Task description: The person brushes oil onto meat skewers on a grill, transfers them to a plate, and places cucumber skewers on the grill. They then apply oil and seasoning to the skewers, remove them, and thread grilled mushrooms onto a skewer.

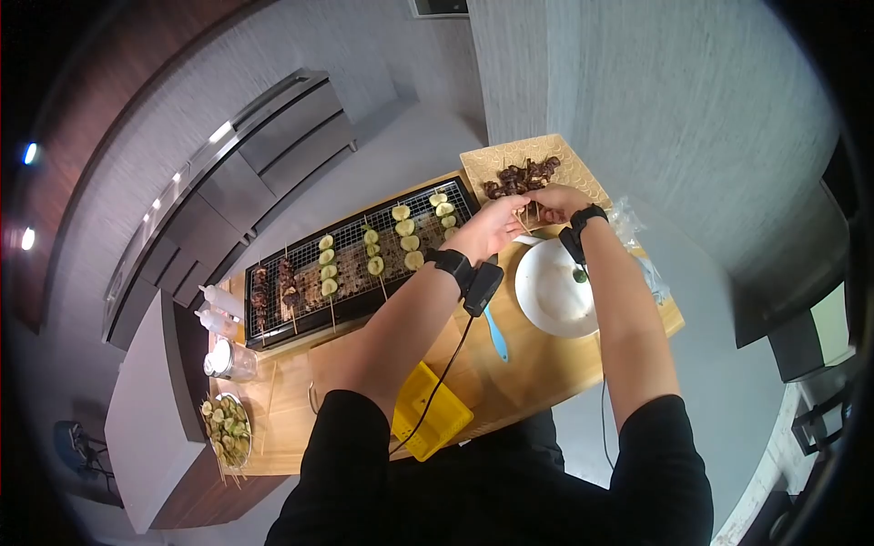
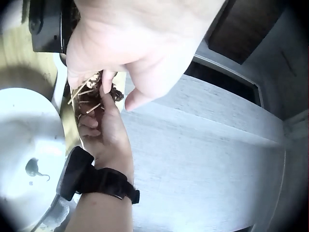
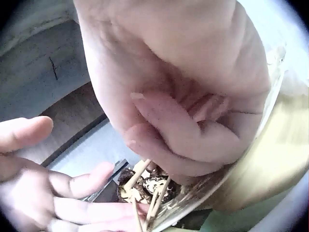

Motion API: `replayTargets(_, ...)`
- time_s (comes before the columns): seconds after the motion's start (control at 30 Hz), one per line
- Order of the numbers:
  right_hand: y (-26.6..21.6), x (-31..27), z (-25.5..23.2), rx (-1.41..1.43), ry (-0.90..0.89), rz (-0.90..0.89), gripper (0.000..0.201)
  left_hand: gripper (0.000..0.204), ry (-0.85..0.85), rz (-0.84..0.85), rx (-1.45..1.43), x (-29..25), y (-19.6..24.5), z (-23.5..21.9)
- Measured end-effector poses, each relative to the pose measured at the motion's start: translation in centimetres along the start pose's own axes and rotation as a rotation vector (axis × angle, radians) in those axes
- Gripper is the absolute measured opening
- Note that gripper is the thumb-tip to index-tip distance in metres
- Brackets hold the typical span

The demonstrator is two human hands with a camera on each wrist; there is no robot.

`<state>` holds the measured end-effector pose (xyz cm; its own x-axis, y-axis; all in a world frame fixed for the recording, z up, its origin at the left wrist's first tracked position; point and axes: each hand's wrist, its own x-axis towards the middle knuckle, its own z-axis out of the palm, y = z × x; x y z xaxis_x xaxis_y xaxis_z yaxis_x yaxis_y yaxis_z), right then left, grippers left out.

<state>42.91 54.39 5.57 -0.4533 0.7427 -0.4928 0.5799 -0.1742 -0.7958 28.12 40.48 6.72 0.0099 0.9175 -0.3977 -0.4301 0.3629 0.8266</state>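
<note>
Skewers of dark browned meat (image 1: 523, 175) lie heaped on a gold patterned tray (image 1: 475, 162) at the table's far right. My right hand (image 1: 560, 200) is at the tray's near side, its fingers curled round the stick ends of meat skewers; thin wooden sticks (image 3: 157, 198) come out below those fingers in the right wrist view. Facing it, my left hand (image 1: 496, 227) has its fingers fairly straight, with the thumb apart, and the fingertips are right at the sticks. In the left wrist view the palm hides part of the meat.
Left of the hands, a black grill (image 1: 355, 300) carries meat and sliced-vegetable skewers. A white plate (image 1: 555, 309) and a blue-handled brush (image 1: 496, 335) are close by. A yellow basket (image 1: 442, 419) sits at the front edge; bottles (image 1: 218, 323) and a vegetable-skewer plate (image 1: 246, 400) stand left.
</note>
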Motion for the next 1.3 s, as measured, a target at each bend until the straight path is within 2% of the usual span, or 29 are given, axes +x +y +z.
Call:
replayTargets(0.2,0.2,0.8,0.5,0.077,-0.062,0.041,0.023,0.035,-0.016,-0.004,0.014,2.7,-1.0,-1.1)
replayTargets(0.23,0.1,0.5,0.2,-0.014,-0.084,0.022,0.022,0.034,-0.018,-0.006,0.028,3.1,-1.2,-1.3)
replayTargets(0.37,0.4,0.4,0.3,0.186,-0.180,0.056,0.024,0.028,-0.001,0.056,0.114,3.9,-1.9,-1.7)
replayTargets(0.47,2.1,1.9,-0.1,0.337,-0.264,0.041,0.024,0.023,-0.077,0.133,0.326,2.8,-1.7,-0.5)
replayTargets(0.5,2.5,2.3,-0.4,0.372,-0.281,0.024,0.023,0.021,-0.011,0.159,0.351,3.0,-2.1,0.0)
replayTargets(0.53,3.0,2.8,-0.4,0.408,-0.300,0.009,0.022,0.020,-0.049,0.190,0.316,3.6,-2.4,-0.1)
replayTargets(0.7,2.4,-1.0,-0.2,0.461,-0.227,-0.050,0.021,0.019,0.011,0.282,0.405,3.7,-2.8,0.6)
replayTargets(0.77,2.5,-2.3,-0.3,0.476,-0.197,-0.115,0.024,0.022,-0.002,0.362,0.552,3.2,-2.8,0.9)
replayTargets(0.8,2.3,-3.3,-0.3,0.483,-0.183,-0.147,0.025,0.023,-0.008,0.402,0.625,2.4,-2.5,1.2)
replayTargets(0.97,2.4,-9.4,1.0,0.429,-0.073,-0.286,0.021,0.033,-0.093,0.402,0.492,-3.9,-2.8,2.4)
replayTargets(1.07,3.9,-12.5,2.4,0.408,-0.043,-0.325,0.017,0.035,-0.121,0.444,0.577,-8.0,-3.9,2.3)
replayTargets(1.1,3.9,-14.3,3.2,0.376,-0.040,-0.333,0.016,0.036,-0.135,0.436,0.648,-9.2,-4.2,2.0)
replayTargets(1.2,5.0,-18.1,5.8,0.336,0.011,-0.343,0.017,0.037,-0.230,0.456,0.636,-13.1,-5.8,1.6)
replayTargets(1.23,5.6,-19.2,6.5,0.310,-0.038,-0.381,0.018,0.041,-0.240,0.428,0.649,-14.8,-6.3,1.3)
replayTargets(1.3,5.9,-22.3,8.6,0.307,-0.013,-0.386,0.019,0.044,-0.290,0.429,0.638,-18.1,-7.4,0.7)
